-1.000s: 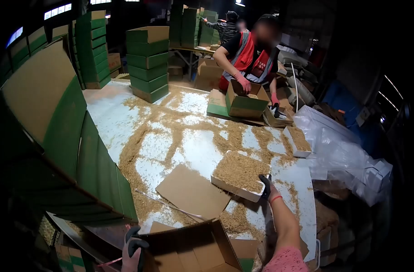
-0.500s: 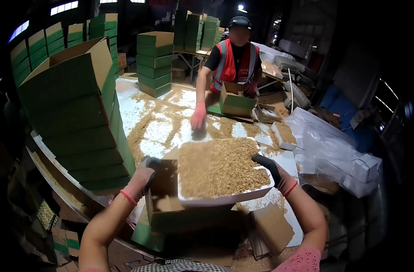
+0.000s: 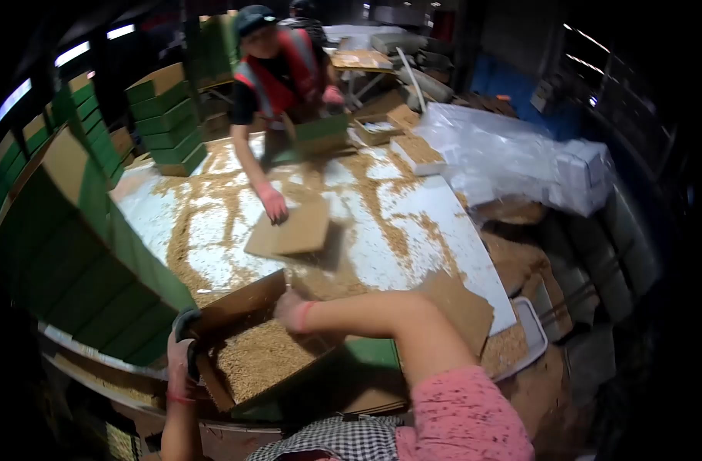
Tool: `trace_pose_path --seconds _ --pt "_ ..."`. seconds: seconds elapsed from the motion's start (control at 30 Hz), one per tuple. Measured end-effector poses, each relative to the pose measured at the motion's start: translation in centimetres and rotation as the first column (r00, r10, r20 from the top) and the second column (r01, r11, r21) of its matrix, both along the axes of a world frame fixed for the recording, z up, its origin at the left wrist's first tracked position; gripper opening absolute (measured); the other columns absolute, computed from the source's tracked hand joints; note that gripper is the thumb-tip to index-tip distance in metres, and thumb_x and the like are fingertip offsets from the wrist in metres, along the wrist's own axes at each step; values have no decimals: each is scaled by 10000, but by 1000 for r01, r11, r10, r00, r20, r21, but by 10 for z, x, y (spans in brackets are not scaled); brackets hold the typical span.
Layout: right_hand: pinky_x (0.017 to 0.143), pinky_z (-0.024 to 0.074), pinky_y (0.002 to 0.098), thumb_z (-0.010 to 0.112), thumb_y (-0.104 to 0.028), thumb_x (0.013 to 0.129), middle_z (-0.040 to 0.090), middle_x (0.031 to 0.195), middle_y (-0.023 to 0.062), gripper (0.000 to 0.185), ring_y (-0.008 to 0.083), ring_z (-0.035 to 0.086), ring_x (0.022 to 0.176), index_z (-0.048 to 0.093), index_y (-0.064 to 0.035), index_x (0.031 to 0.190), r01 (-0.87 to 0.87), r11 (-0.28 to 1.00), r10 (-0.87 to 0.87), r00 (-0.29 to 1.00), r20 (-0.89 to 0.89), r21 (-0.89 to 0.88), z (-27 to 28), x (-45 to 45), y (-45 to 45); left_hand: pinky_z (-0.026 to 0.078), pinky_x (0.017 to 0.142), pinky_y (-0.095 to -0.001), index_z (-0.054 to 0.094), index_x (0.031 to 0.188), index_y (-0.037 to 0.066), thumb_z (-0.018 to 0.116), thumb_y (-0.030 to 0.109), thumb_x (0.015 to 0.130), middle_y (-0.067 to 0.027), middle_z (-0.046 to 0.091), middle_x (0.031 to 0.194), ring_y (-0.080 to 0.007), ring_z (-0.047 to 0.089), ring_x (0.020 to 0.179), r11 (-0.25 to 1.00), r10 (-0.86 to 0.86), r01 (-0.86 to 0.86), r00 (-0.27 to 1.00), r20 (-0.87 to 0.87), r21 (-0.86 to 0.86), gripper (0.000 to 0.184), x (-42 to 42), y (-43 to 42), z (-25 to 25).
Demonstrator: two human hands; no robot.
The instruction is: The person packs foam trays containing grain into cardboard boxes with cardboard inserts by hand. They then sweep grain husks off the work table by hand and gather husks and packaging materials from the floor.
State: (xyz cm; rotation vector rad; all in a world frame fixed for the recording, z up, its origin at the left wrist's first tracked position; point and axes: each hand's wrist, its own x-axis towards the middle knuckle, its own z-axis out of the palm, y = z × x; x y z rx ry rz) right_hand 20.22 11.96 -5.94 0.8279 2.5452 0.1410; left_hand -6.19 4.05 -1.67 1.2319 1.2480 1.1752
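A cardboard box with a green outside sits tilted at the near edge of the table, and brown grain-like material fills its bottom. My left hand, in a pink and dark glove, grips the box's left corner. At the box's far right side is my right hand, gloved and blurred; its fingers are hidden inside or behind the box wall. Beyond the box, the person across the table touches a flat cardboard sheet with one gloved hand.
Stacked green boxes rise at the left, with another stack behind. The white table carries scattered brown material. A filled white tray stands at its far right, beside plastic-wrapped items. Loose cardboard lies near right.
The white tray is no longer between my hands, and the brown material now lies in the box. My right hand has moved left to the box. The other person's hand is on the cardboard sheet.
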Motion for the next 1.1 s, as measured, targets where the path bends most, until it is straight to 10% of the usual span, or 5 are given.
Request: trace_pose_path --seconds 0.23,0.37,0.6,0.93,1.1 --pt "964 382 413 645 -422 815 482 1254 190 639 317 477 1152 457 -33 1286 531 835 153 29 -988 144 51 109 -92 443 902 -311 471 1239 -22 470 -26 811 -135 522 1224 -212 535 1047 930 344 -365 904 -253 -37 428 0 -17 -7" --pt "1091 90 570 669 -629 683 87 1481 294 1175 416 111 1380 30 -21 1459 987 157 -852 115 -511 -39 -33 267 -172 420 947 -342 488 1240 3 522 86 888 -205 484 1267 -291 514 1132 929 -12 251 753 -658 270 363 50 -23 50" --pt "1006 354 485 583 -326 845 452 1342 195 529 348 440 1239 448 -97 1302 929 344 -845 244 -475 -134 -94 288 -185 297 1066 -419 364 1383 80 552 430 852 -208 363 1395 -374 341 1290 434 -267 782 -362 -893 -447 663 136 -2 -1" --pt "489 452 369 548 -142 868 559 921 141 291 274 569 605 557 -171 1157 459 853 23 441 -897 248 133 106 -96 207 1092 -465 235 1426 50 654 143 743 -235 305 1393 -379 282 1297 957 248 31 420 -873 287 807 -3 -36 -20" --pt "777 481 388 468 -245 920 510 1159 167 374 311 588 895 482 -275 1292 -449 829 174 773 -610 -334 8 -46 -85 211 1074 -281 134 1463 33 386 -79 821 -145 283 1455 -214 278 1331 956 -4 -28 994 108 292 698 -3 -52 -5"
